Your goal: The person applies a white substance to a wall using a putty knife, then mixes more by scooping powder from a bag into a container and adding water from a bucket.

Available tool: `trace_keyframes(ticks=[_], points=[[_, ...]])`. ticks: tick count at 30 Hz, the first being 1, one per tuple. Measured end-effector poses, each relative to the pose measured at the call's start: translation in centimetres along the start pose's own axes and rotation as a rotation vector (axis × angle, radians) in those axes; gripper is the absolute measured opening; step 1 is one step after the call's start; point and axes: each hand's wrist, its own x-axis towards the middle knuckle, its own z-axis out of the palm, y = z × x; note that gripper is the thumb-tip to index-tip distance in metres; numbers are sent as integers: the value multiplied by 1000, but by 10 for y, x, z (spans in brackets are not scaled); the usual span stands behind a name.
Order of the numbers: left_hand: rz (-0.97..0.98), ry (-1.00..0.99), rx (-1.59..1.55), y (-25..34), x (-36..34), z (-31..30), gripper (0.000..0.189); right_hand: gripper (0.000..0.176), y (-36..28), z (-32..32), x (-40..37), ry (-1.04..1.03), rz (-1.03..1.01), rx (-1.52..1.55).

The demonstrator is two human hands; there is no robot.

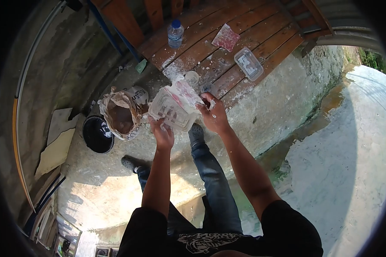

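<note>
My left hand [162, 130] is closed on the lower edge of a clear plastic container [169, 109], tilted and smeared with white. In my right hand [214, 115] is a pink and white cloth [185, 92], pinched at its right end and dusted with white powder. The cloth lies against the container's upper right side. Just beyond it, a small round white cup or lid [192, 77] sits at the edge of the wooden bench [261, 25]. Left of the container stands an open sack [119, 115] with greyish-brown contents.
A water bottle [175, 34], a second pink cloth [226, 37] and another clear container [248, 64] are on the bench. A black bucket [98, 135] stands beside the sack. Broken board pieces [55, 145] lean on the left wall. White powder is scattered over the bench's near corner.
</note>
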Motion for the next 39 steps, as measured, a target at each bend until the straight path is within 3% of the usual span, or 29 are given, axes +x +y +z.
trace_keyframes(ticks=[3,6,14,20,22,27,30,33,36,38,39], points=[[3,-69,27,-8,1,16,65,21,19,-22,-7,41,214,366],[-73,-67,-40,-23,1,28,63,19,45,-41,-11,114,254,588],[-127,-314,42,-58,7,56,64,21,95,-93,-20,222,294,647],[-110,-328,232,-60,5,75,62,18,116,-108,-22,377,311,511],[-91,-321,277,-60,4,77,63,18,112,-107,-23,544,275,601],[-89,-149,355,-55,-6,82,63,18,81,-107,-41,472,235,668],[-89,-73,305,-57,-2,70,79,19,68,-79,-56,394,238,826],[-84,-133,208,-54,-4,71,78,20,74,-51,-69,316,313,696],[-59,-157,222,-43,-4,70,76,21,74,-49,-76,318,408,800],[137,-258,531,-36,1,61,72,21,64,-51,-81,316,395,846],[142,-260,527,-27,1,69,72,21,58,-55,-81,318,376,889]])
